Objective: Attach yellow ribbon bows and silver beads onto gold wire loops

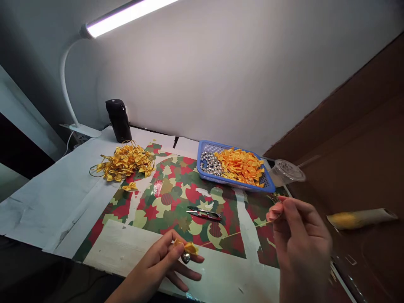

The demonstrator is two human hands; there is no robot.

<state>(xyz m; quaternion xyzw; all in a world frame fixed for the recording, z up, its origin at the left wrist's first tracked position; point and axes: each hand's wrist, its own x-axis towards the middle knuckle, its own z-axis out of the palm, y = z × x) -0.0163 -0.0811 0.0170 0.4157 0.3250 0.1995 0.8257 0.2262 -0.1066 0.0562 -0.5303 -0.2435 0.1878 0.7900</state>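
Between the thumb and fingers of my left hand (pixel 167 265) is a yellow ribbon bow (pixel 191 248), with a silver bell (pixel 186 257) hanging just below it. A thin gold cord (pixel 233 234) runs from the bow across to my right hand (pixel 298 227). There the thumb and fingertips pinch the cord; its far end is hard to make out. Thread snips (pixel 204 213) lie on the patterned paper between and beyond my hands. A blue basket (pixel 233 183) behind them holds loose yellow-orange bows (pixel 241 166) and silver bells (pixel 212 164).
A heap of yellow bows with cords (pixel 124 162) lies at the back left. Behind it stand a black bottle (pixel 118 120) and a white desk lamp (pixel 65 80). Right of the basket is a clear plastic tub (pixel 287 170). Cardboard (pixel 356 126) borders the right side.
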